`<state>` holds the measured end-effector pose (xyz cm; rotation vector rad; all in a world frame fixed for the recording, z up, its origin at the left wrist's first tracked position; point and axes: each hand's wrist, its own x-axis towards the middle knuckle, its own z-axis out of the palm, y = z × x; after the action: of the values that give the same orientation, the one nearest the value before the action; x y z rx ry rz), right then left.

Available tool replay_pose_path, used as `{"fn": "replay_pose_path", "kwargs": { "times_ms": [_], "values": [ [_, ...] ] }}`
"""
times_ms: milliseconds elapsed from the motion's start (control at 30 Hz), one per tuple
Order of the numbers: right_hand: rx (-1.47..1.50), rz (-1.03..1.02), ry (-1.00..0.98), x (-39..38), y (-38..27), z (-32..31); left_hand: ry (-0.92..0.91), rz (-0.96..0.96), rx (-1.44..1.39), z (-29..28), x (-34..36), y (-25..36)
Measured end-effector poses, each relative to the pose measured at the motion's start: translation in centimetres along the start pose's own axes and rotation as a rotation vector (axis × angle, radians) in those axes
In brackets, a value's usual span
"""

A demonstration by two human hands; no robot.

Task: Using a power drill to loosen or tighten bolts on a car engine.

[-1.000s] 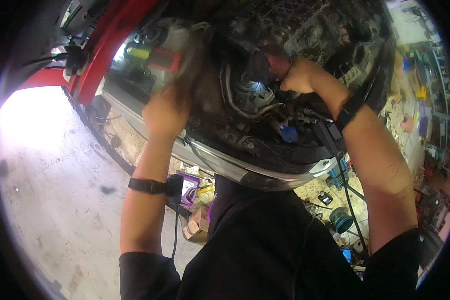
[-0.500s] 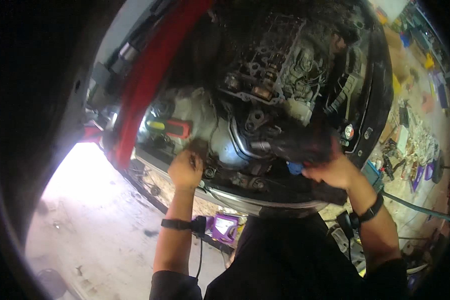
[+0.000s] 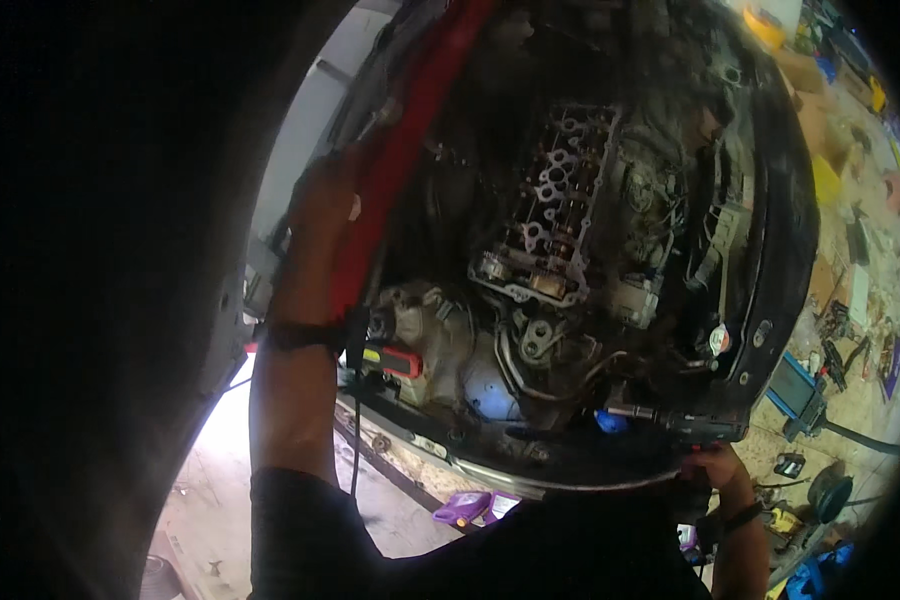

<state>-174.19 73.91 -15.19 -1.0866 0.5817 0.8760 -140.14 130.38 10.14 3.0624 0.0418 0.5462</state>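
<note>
Pale floor [image 3: 205,535] is spreading below a car's open engine bay, where an uncovered engine [image 3: 555,205] is sitting in the middle. The right hand [image 3: 720,466] is wrapping the grip of a dark power tool [image 3: 712,424], which is spanning the bay's front right corner, nose pointing left. The left hand [image 3: 328,200] is showing beside a red body panel [image 3: 410,145], too dim and blurred for telling whether it is spread or closed. Good handling is, I judge, calling for a firm wrist and a nose clear of the engine (nothing should be dropping in there). A round cap [image 3: 720,340] right of the engine is bearing a pale label, too small for reading.
</note>
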Motion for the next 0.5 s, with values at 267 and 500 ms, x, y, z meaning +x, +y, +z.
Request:
{"fn": "replay_pose_path", "kwargs": {
  "times_ms": [267, 500],
  "values": [
    [-0.159, -0.017, -0.224, 4.1, 1.7, -2.9, -0.193, -0.148, 0.198, 1.5, 4.2, 3.7],
    [-0.413, -0.003, -0.344, 5.0, 3.2, -5.0, -0.009, -0.26, 0.221, 6.3, 4.4, 1.1]
  ]
}}
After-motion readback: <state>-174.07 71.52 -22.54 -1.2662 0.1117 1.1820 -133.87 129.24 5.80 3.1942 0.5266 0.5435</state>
